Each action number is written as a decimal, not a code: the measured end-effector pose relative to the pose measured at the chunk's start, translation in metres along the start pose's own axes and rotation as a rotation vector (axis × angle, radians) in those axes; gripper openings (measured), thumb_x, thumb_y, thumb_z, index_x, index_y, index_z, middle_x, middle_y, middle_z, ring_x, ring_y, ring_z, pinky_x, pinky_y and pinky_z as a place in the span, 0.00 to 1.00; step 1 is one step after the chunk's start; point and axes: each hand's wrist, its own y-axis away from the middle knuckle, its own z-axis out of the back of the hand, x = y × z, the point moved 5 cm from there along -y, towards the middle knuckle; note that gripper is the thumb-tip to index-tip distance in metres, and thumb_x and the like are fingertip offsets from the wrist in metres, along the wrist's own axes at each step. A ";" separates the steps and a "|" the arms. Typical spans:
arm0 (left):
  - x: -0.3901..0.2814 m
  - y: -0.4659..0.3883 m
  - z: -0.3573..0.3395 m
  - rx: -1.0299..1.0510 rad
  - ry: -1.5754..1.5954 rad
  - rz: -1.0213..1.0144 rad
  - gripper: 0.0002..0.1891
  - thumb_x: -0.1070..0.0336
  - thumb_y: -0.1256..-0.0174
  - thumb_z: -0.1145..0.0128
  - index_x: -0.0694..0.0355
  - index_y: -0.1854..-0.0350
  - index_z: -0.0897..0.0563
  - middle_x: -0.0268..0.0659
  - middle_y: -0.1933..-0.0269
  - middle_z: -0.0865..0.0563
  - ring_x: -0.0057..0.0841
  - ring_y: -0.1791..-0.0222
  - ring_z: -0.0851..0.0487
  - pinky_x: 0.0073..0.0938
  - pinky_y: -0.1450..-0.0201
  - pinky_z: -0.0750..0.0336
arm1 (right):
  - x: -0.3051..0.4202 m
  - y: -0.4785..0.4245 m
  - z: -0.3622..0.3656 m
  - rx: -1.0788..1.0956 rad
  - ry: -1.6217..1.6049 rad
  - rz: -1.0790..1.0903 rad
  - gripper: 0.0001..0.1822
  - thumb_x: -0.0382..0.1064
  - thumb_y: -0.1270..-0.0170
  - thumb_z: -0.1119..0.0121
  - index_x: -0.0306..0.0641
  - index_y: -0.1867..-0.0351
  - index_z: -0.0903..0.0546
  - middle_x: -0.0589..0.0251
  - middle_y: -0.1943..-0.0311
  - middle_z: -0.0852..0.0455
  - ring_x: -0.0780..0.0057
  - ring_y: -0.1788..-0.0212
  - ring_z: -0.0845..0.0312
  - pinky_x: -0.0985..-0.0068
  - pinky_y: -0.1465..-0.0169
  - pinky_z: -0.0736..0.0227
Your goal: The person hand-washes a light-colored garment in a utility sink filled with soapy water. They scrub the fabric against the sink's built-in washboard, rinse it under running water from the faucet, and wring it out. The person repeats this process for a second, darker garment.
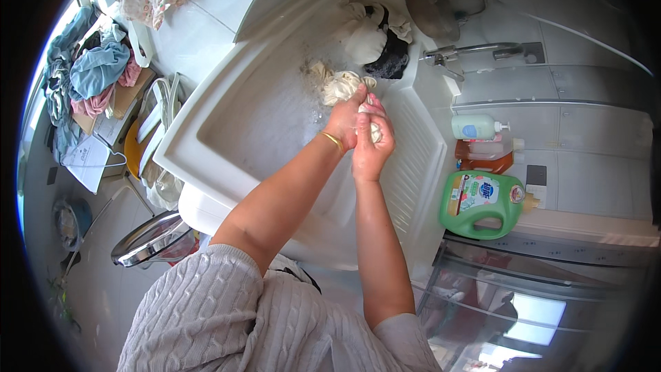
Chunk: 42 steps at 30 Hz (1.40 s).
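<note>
Wet cream cloth (343, 88) is bunched up over a white laundry sink (173, 147). My left hand (345, 120), with a gold bangle at the wrist, grips the bunch. Close against it, my right hand (374, 147) is closed around another part of the same cloth, which bulges between thumb and fingers. Foamy, greyish water (258, 108) fills the basin below. White cloth (364, 41) and a black garment (391, 57) lie at the basin's far end. The ribbed washboard slope (413, 150) is just right of my right hand.
A chrome faucet (465, 51) projects from the right wall. Beside the sink stand a pump bottle (475, 127), an orange-brown bottle (485, 157) and a green detergent jug (480, 204). Piled clothes (98, 70), a round chrome-rimmed bin (150, 237) and hangers (162, 108) are at left.
</note>
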 end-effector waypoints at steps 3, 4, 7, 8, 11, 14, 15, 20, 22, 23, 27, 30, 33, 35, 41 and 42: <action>-0.002 0.003 0.004 -0.135 -0.096 -0.043 0.18 0.50 0.26 0.47 0.63 0.61 0.26 0.37 0.71 0.24 0.27 0.78 0.26 0.33 0.72 0.24 | -0.005 0.005 0.000 -0.144 -0.163 -0.316 0.20 0.46 0.28 0.43 0.31 0.73 0.22 0.54 0.63 0.15 0.63 0.49 0.22 0.65 0.39 0.31; -0.005 0.006 0.002 -0.070 -0.067 -0.052 0.19 0.48 0.27 0.47 0.62 0.62 0.27 0.35 0.74 0.27 0.26 0.80 0.29 0.33 0.74 0.27 | -0.008 0.006 0.002 -0.173 -0.183 -0.412 0.24 0.49 0.26 0.46 0.32 0.76 0.23 0.54 0.67 0.15 0.63 0.52 0.21 0.65 0.40 0.31; -0.003 0.017 -0.007 -0.258 -0.148 -0.100 0.18 0.49 0.26 0.48 0.62 0.60 0.27 0.35 0.75 0.28 0.27 0.81 0.31 0.33 0.75 0.29 | -0.020 0.005 0.016 -0.181 -0.412 -0.483 0.31 0.58 0.25 0.53 0.37 0.83 0.30 0.57 0.75 0.20 0.65 0.61 0.23 0.65 0.44 0.29; -0.003 0.006 0.000 -0.222 -0.238 -0.094 0.22 0.45 0.26 0.51 0.63 0.63 0.24 0.33 0.79 0.26 0.26 0.82 0.30 0.31 0.73 0.28 | -0.032 0.001 0.020 -0.065 -0.568 -0.504 0.35 0.65 0.25 0.61 0.39 0.85 0.32 0.57 0.76 0.20 0.64 0.62 0.23 0.65 0.47 0.28; -0.012 0.008 -0.001 -0.209 -1.102 -0.173 0.25 0.43 0.29 0.48 0.66 0.66 0.18 0.38 0.76 0.19 0.25 0.76 0.23 0.30 0.70 0.26 | -0.040 -0.012 0.039 0.209 -0.821 -0.812 0.41 0.76 0.32 0.68 0.38 0.77 0.25 0.55 0.71 0.19 0.63 0.59 0.24 0.66 0.47 0.28; 0.008 -0.003 0.020 0.118 -1.888 -0.296 0.20 0.49 0.41 0.41 0.62 0.59 0.13 0.55 0.58 0.13 0.44 0.55 0.14 0.38 0.50 0.23 | -0.073 -0.020 0.036 0.290 -0.223 -0.710 0.30 0.65 0.37 0.43 0.39 0.50 0.20 0.52 0.47 0.23 0.58 0.41 0.29 0.66 0.35 0.37; 0.006 -0.014 0.042 0.299 -2.011 -0.529 0.18 0.51 0.43 0.41 0.58 0.57 0.12 0.53 0.56 0.13 0.44 0.52 0.15 0.38 0.46 0.23 | -0.074 -0.022 0.006 0.387 -0.018 -0.615 0.29 0.61 0.38 0.37 0.40 0.44 0.20 0.51 0.42 0.26 0.57 0.37 0.31 0.65 0.33 0.39; 0.006 -0.006 0.025 0.024 -2.174 -0.139 0.21 0.61 0.49 0.40 0.59 0.50 0.17 0.54 0.49 0.16 0.50 0.45 0.20 0.40 0.38 0.29 | -0.177 -0.021 0.024 0.426 0.339 -0.705 0.29 0.42 0.41 0.33 0.36 0.39 0.24 0.47 0.38 0.29 0.57 0.40 0.29 0.67 0.38 0.32; -0.038 -0.001 0.028 -0.381 -2.034 -0.450 0.26 0.66 0.47 0.42 0.59 0.41 0.22 0.51 0.45 0.16 0.49 0.46 0.19 0.41 0.38 0.29 | -0.141 -0.028 -0.011 0.344 0.887 -0.362 0.29 0.43 0.40 0.38 0.38 0.37 0.28 0.43 0.35 0.34 0.45 0.39 0.30 0.58 0.37 0.31; -0.062 -0.002 0.033 -0.479 -1.676 -0.546 0.28 0.67 0.46 0.42 0.58 0.37 0.26 0.49 0.43 0.18 0.47 0.44 0.20 0.40 0.37 0.29 | -0.124 -0.017 -0.034 0.401 1.158 -0.273 0.32 0.42 0.37 0.41 0.44 0.32 0.35 0.51 0.34 0.34 0.43 0.39 0.31 0.54 0.39 0.28; -0.094 0.012 0.032 -0.562 -0.842 -0.733 0.39 0.69 0.41 0.43 0.54 0.26 0.43 0.45 0.32 0.29 0.41 0.34 0.30 0.39 0.33 0.34 | -0.076 0.001 -0.069 0.553 1.042 -0.053 0.34 0.36 0.37 0.46 0.53 0.28 0.40 0.65 0.32 0.34 0.39 0.42 0.29 0.53 0.40 0.27; -0.085 0.021 0.017 -0.555 -0.775 -0.719 0.44 0.66 0.42 0.39 0.56 0.23 0.49 0.48 0.26 0.39 0.41 0.27 0.38 0.38 0.29 0.39 | -0.106 -0.019 -0.033 0.465 0.916 -0.244 0.34 0.26 0.42 0.47 0.50 0.31 0.34 0.59 0.32 0.33 0.43 0.41 0.28 0.60 0.36 0.29; -0.087 0.017 0.015 -0.464 -0.629 -0.628 0.50 0.62 0.42 0.34 0.55 0.22 0.54 0.47 0.24 0.44 0.42 0.25 0.43 0.41 0.28 0.41 | -0.107 -0.019 -0.038 0.558 0.479 -0.302 0.32 0.22 0.49 0.49 0.44 0.38 0.23 0.52 0.39 0.27 0.55 0.35 0.32 0.66 0.32 0.38; -0.094 0.019 0.008 -0.319 -0.476 -0.593 0.51 0.61 0.41 0.33 0.54 0.22 0.56 0.47 0.25 0.43 0.44 0.26 0.42 0.43 0.30 0.38 | -0.064 -0.014 -0.040 0.496 -0.007 -0.309 0.25 0.20 0.54 0.52 0.37 0.51 0.18 0.53 0.49 0.22 0.59 0.40 0.27 0.71 0.35 0.35; -0.080 0.001 0.013 -0.008 -0.250 -0.166 0.17 0.64 0.34 0.38 0.56 0.46 0.27 0.37 0.53 0.18 0.25 0.58 0.20 0.31 0.59 0.21 | 0.084 0.012 -0.027 0.393 0.170 0.088 0.19 0.24 0.56 0.44 0.37 0.58 0.17 0.55 0.55 0.27 0.59 0.51 0.26 0.69 0.46 0.27; -0.076 0.009 0.010 0.000 -0.276 -0.237 0.08 0.63 0.32 0.41 0.56 0.54 0.21 0.35 0.57 0.17 0.21 0.59 0.20 0.28 0.62 0.21 | 0.088 0.016 -0.036 0.411 0.194 0.091 0.20 0.26 0.55 0.38 0.39 0.56 0.18 0.56 0.55 0.29 0.59 0.52 0.26 0.67 0.47 0.27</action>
